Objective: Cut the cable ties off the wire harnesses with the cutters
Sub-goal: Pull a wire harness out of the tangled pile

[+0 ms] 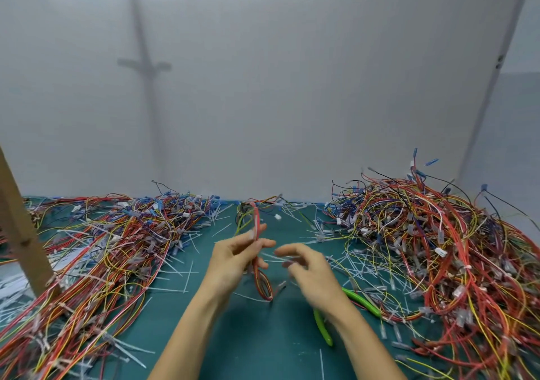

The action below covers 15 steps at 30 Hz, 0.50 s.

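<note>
The wire harness [257, 222], a slim bundle of mostly red wires, stands roughly upright over the middle of the table. Its top rises above the fingers and its lower end loops down just over the mat. The left hand [233, 260] holds it about midway, fingers and thumb curled around the bundle, palm turned towards the right.

The right hand [309, 268] hovers just beside it, fingertips close to the left hand's. Its fingers are loosely bent, but motion blur hides whether they pinch anything; pale strips show near the fingertips, and I cannot tell if they are held or lie on the mat below.

The cutters [361, 298], with bright green handles spread apart, lie on the mat under the right wrist; neither hand touches them.

Cut cable ties [187, 277], thin and white, are scattered over the teal mat [263, 350] around both hands. A big tangle of red, yellow and blue harnesses is heaped on the left [117, 248], and a taller one on the right [438, 248]. A wooden post [17, 227] slants up at the far left, and a plain white wall [263, 87] stands behind the table
</note>
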Motion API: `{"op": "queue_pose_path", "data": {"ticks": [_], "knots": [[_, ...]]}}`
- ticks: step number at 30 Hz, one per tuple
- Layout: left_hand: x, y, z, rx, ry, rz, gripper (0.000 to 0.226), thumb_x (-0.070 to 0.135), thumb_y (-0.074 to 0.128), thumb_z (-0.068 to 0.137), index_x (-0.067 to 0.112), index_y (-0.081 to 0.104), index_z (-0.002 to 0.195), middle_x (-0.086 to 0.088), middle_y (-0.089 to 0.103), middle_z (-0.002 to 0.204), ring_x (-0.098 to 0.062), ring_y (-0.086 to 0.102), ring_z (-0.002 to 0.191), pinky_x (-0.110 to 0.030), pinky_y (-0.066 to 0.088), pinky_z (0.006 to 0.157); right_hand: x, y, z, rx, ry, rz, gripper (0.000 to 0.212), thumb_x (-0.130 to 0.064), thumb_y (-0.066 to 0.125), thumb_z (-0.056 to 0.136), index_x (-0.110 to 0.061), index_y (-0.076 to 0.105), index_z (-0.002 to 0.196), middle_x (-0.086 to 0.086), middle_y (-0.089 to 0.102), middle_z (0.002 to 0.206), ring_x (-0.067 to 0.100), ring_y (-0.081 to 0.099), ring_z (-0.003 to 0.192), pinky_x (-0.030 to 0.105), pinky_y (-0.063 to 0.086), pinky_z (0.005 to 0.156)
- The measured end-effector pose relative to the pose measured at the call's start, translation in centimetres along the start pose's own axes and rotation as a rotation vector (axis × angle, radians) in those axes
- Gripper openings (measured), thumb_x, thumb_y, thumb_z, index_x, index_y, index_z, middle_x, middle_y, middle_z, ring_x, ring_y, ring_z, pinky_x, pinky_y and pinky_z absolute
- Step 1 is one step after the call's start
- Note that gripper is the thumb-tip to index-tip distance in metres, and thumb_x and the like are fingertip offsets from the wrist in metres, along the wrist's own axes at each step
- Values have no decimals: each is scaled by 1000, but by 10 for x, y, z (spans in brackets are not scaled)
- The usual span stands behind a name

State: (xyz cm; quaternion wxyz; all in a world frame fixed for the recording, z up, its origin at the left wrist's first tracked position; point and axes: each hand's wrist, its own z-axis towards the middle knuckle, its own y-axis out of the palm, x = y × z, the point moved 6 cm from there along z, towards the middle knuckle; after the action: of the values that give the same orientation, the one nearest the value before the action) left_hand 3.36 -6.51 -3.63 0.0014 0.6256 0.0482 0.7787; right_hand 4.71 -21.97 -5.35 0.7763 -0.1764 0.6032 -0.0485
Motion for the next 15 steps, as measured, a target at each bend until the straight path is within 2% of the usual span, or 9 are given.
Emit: {"op": "queue_pose_path", "data": {"ticks": [3,6,8,10,11,13,15], "knots": [[4,11,-5,-175,43,116,20,-2,59,91,7,75,98,9,71,116,-18,68,66,-22,53,69,-1,-16,2,150,77,423,37,7,38,94,-13,65,108,5,70,109,21,68,97,28,53,78],[7,21,-11,-373,60,190,21,-2,62,89,11,77,99,-2,74,110,-16,66,67,-25,54,75,-3,-23,1,128,116,661,28,-15,40,103,-8,63,117,6,73,113,23,68,106,37,53,89],[3,30,-16,-526,11,210,28,1,66,88,25,78,99,-7,75,100,-12,64,66,-24,52,71,-5,-22,0,106,132,661,34,-32,43,102,-8,64,114,6,75,107,22,71,100,37,55,86],[-8,40,-21,-637,-51,300,27,8,71,86,30,78,99,-6,76,92,-10,60,68,-25,50,70,-5,-20,0,140,152,596,36,-37,48,98,-8,66,110,5,76,100,19,73,86,28,58,72],[-15,44,-21,-664,-60,394,24,11,74,84,28,78,101,-3,75,87,-8,57,69,-25,48,69,-3,-22,0,177,159,559,33,-35,51,97,-7,67,107,4,77,96,16,72,80,25,56,67],[-28,48,-23,-699,-83,557,21,14,75,82,19,78,102,-1,68,76,-12,47,64,-28,43,62,3,-26,-1,241,178,492,25,-28,55,98,-9,71,101,2,77,90,13,68,75,27,51,71],[-31,45,-24,-719,-161,531,14,11,74,82,9,77,96,-4,66,75,-18,47,65,-31,42,61,9,-31,-1,245,203,435,20,-22,57,97,-12,74,94,-1,77,93,11,66,83,32,47,76]]}}
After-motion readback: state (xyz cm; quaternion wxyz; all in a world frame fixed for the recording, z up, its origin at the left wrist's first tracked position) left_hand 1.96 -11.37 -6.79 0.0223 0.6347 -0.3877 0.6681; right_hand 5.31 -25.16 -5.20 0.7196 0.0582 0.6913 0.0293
